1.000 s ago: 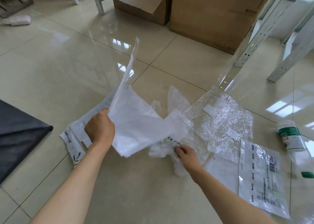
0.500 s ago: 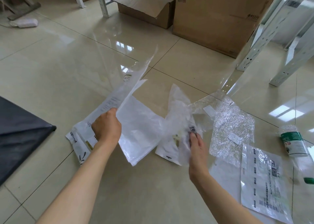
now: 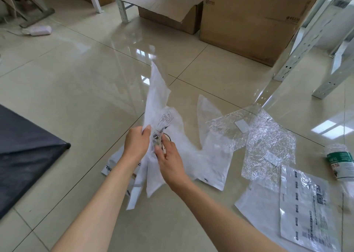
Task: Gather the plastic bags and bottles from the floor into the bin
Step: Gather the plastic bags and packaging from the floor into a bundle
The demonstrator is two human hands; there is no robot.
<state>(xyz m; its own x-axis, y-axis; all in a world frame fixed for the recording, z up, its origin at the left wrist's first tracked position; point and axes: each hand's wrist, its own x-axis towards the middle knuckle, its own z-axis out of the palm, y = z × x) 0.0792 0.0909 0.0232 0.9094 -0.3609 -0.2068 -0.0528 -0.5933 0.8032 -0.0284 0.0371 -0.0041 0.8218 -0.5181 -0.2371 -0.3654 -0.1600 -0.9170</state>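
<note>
Two hands meet over the middle of the tiled floor (image 3: 76, 83), bunching several white plastic bags (image 3: 156, 106) into one sheaf. The left hand (image 3: 136, 143) is closed around the sheaf from the left, thumb on top, holding it upright so its top corner stands above the hands and its lower ends hang just over the floor. The right hand (image 3: 168, 159) presses a printed clear bag (image 3: 162, 123) against that sheaf with its fingers curled; it looks like a pinch that tucks this bag into the left hand's grip, probably so one hand can carry the lot.

More plastic lies flat on the floor to the right: a white mailer bag (image 3: 214, 167) just beside the hands, crinkled clear bags (image 3: 268, 144) beyond it, and a printed flat bag (image 3: 306, 209) nearest the lower right. A plastic bottle (image 3: 341, 163) with a green label lies on its side at the right edge, well apart from the hands. Another pale bottle-like thing (image 3: 37, 30) lies far off at upper left, too small to tell.

A dark sheet (image 3: 24, 148) at the left edge may be the bin's liner; no bin is plainly in view. Cardboard boxes (image 3: 249, 18) stand behind. Judging from this, gathering is only partly done.
</note>
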